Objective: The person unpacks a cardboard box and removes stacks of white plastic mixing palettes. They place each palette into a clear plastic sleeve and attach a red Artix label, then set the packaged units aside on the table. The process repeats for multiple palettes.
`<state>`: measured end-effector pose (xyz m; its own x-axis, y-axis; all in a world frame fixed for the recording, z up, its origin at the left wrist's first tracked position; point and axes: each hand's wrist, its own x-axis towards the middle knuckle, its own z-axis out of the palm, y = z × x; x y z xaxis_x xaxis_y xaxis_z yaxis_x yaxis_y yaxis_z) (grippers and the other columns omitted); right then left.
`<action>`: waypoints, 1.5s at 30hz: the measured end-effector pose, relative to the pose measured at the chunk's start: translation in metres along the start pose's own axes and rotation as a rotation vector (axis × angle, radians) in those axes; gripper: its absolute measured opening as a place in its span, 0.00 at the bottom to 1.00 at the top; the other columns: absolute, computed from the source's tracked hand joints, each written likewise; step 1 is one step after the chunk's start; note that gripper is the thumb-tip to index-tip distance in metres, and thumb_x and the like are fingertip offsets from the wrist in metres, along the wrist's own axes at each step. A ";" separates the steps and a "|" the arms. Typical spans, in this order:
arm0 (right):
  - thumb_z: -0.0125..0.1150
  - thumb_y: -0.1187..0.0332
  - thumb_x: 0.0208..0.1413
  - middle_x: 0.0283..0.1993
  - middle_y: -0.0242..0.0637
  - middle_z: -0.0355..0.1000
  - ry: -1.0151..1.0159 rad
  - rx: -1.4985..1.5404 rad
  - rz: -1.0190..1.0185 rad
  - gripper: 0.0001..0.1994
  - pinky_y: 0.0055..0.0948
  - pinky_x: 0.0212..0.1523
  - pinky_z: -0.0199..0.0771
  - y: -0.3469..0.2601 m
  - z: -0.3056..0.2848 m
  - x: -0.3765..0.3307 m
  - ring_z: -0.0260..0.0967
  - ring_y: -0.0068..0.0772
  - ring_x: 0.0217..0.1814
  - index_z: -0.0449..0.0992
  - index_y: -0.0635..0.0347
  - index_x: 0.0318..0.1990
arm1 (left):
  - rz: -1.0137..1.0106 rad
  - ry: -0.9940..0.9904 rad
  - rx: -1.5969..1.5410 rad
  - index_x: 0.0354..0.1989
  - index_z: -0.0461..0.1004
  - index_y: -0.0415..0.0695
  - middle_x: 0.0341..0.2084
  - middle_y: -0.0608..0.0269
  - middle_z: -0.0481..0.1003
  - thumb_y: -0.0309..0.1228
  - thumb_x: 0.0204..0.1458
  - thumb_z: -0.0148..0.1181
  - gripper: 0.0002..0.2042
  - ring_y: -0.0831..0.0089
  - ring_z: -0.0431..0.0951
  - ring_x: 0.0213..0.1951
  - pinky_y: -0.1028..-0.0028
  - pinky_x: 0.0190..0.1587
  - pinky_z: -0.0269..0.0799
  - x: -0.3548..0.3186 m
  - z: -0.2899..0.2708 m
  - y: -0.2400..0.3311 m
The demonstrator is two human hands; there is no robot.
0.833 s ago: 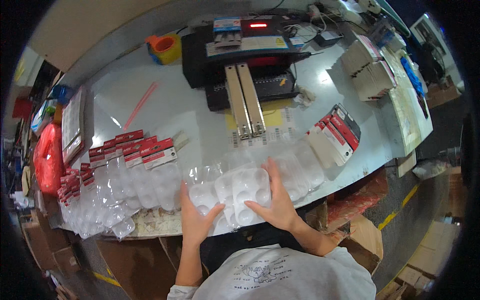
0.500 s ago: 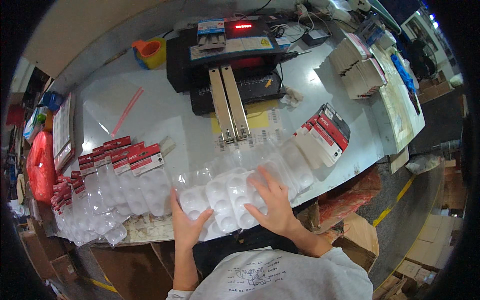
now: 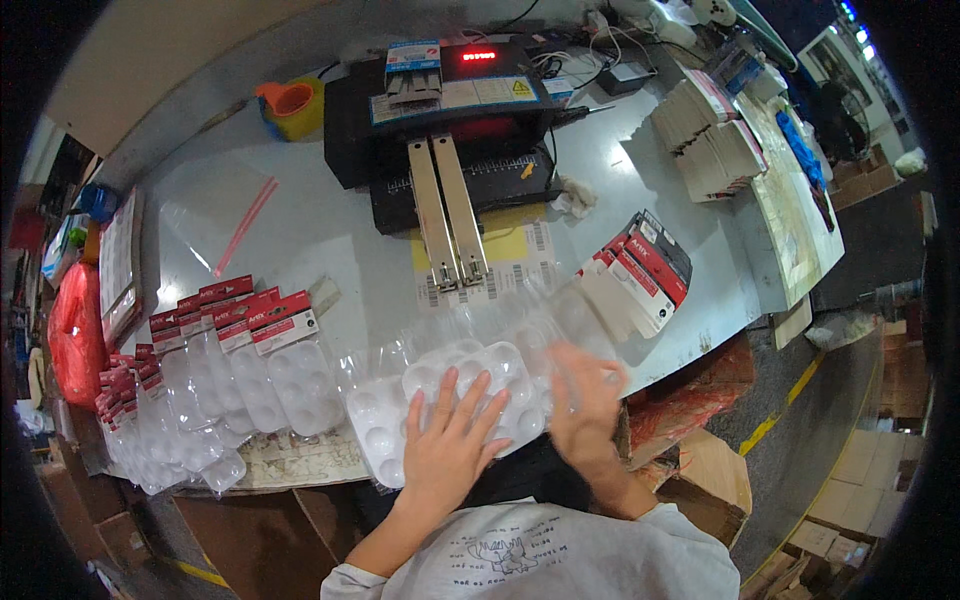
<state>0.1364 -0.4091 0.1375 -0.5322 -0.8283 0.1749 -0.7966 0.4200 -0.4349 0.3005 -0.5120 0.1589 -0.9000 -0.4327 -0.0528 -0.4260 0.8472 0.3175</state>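
Pressing my left hand (image 3: 450, 440) flat on the clear moulded plastic blister trays with round pockets (image 3: 470, 385), fingers (image 3: 478, 398) spread and released, not gripping. The trays sit at the near edge of the grey desk (image 3: 330, 230), right in front of me, overlapping each other.

My right hand (image 3: 585, 405) is motion-blurred, on or just over the right end of the same clear trays; can't tell if those fingers are clenched or open.

To my left: a fanned row of finished blister packs with red header cards (image 3: 240, 340), running off to the desk's left edge. To my right: a stack of red-and-white folded header cards (image 3: 640, 275). Beyond the trays: a black heat-sealer machine with two long metal bars (image 3: 450, 190), red indicator lit.

My read on doing this well: keep the left palm flat as the anchor so the stack doesn't skate, peel one tray off with the right, light pressure only because thin plastic dents, keep pockets facing up, stay clear of the sealer bars.
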 end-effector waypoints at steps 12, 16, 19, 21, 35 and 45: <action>0.73 0.40 0.25 0.62 0.54 0.52 -0.108 0.025 0.391 0.62 0.50 0.57 0.52 0.037 0.023 -0.011 0.50 0.55 0.62 0.45 0.65 0.65 | -0.071 0.190 -0.018 0.53 0.72 0.57 0.59 0.66 0.65 0.42 0.46 0.63 0.22 0.60 0.60 0.62 0.57 0.61 0.43 -0.018 0.010 -0.021; 0.75 0.41 0.22 0.56 0.55 0.60 -0.154 0.035 0.359 0.59 0.53 0.57 0.50 0.037 0.012 -0.002 0.57 0.53 0.58 0.52 0.67 0.62 | -0.074 0.207 -0.085 0.53 0.72 0.56 0.59 0.65 0.65 0.39 0.46 0.63 0.22 0.59 0.60 0.63 0.56 0.60 0.43 -0.018 0.011 -0.023; 0.75 0.44 0.25 0.46 0.53 0.68 -0.235 0.031 0.366 0.50 0.49 0.54 0.58 0.038 0.009 0.003 0.66 0.51 0.50 0.61 0.67 0.56 | -0.096 0.181 -0.107 0.53 0.72 0.55 0.59 0.65 0.65 0.38 0.46 0.63 0.23 0.58 0.60 0.63 0.55 0.60 0.42 -0.018 0.012 -0.022; 0.75 0.46 0.28 0.44 0.53 0.70 -0.231 0.171 0.415 0.45 0.45 0.51 0.63 0.035 0.011 0.003 0.68 0.51 0.48 0.64 0.67 0.51 | -0.089 0.198 -0.111 0.53 0.72 0.55 0.59 0.64 0.65 0.38 0.46 0.63 0.22 0.58 0.60 0.63 0.55 0.60 0.43 -0.017 0.012 -0.021; 0.74 0.62 0.34 0.47 0.50 0.70 0.164 0.136 0.237 0.40 0.36 0.46 0.72 0.008 -0.033 0.002 0.71 0.49 0.46 0.62 0.65 0.57 | -0.110 0.177 -0.152 0.56 0.68 0.50 0.60 0.58 0.62 0.38 0.46 0.63 0.26 0.55 0.56 0.64 0.52 0.61 0.41 -0.014 0.004 -0.020; 0.75 0.62 0.33 0.45 0.51 0.71 0.099 0.280 0.267 0.39 0.37 0.47 0.71 -0.018 -0.009 -0.005 0.72 0.49 0.47 0.63 0.66 0.55 | -0.553 0.380 -0.181 0.66 0.44 0.37 0.66 0.38 0.44 0.52 0.35 0.69 0.54 0.45 0.46 0.67 0.48 0.62 0.41 -0.054 -0.023 -0.057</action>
<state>0.1509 -0.4090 0.1523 -0.7459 -0.6583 0.1012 -0.5246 0.4870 -0.6983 0.3755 -0.5441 0.1650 -0.4463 -0.8919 0.0724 -0.7610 0.4208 0.4938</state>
